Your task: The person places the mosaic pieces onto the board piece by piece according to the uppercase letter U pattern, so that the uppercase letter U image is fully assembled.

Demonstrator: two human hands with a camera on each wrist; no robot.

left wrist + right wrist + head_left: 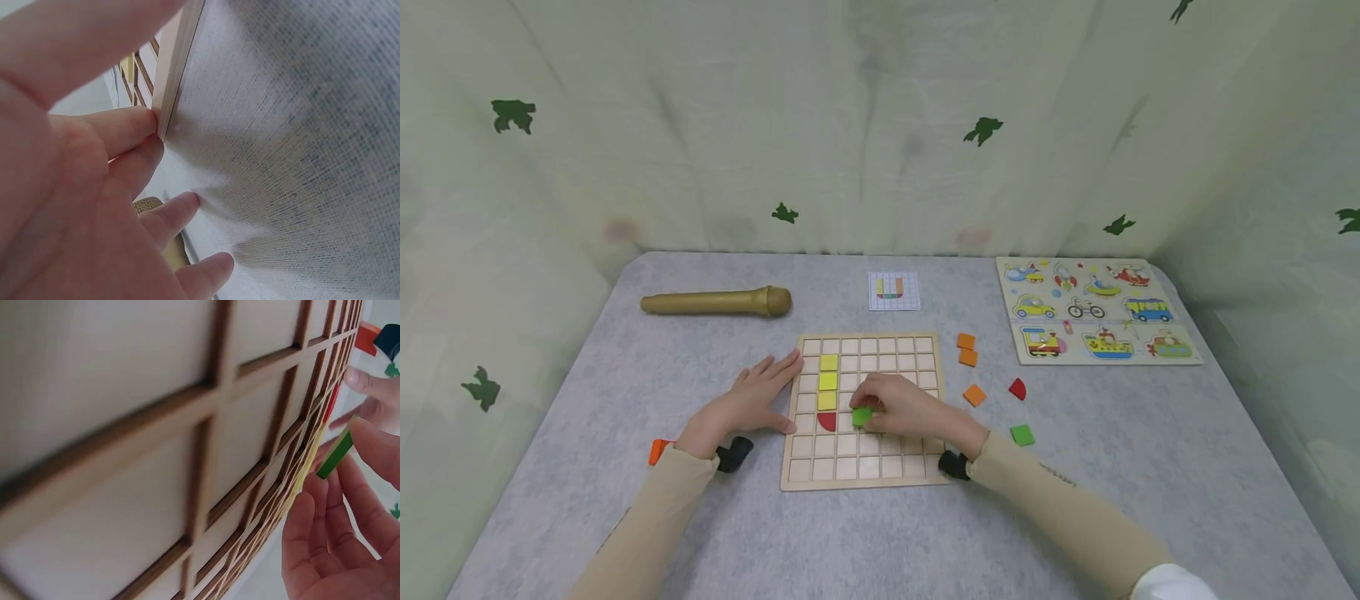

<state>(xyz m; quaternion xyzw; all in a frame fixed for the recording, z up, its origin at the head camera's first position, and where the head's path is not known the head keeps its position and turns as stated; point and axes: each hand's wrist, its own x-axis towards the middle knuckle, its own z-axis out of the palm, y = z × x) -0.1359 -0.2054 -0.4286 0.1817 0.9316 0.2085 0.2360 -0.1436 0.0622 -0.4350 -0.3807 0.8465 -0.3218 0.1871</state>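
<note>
A wooden grid board (868, 469) lies at the middle of the table. One column of it carries several yellow square tiles (827, 381), with a red quarter-circle tile (827, 422) directly below them. My right hand (904, 406) pinches a green square tile (337, 453) between thumb and fingers, over the board just right of the red piece. At the board's left edge, my left hand (745, 404) lies with fingers spread. In the left wrist view its fingertips (147, 119) touch the board's side, while other fingers rest on the tabletop.
Right of the board lie orange tiles (974, 395), a red quarter-circle (1017, 389) and a green tile (1022, 434). Behind it are a pattern card (904, 292) and a gold microphone (715, 302). A vehicle puzzle board (1097, 312) sits at the back right.
</note>
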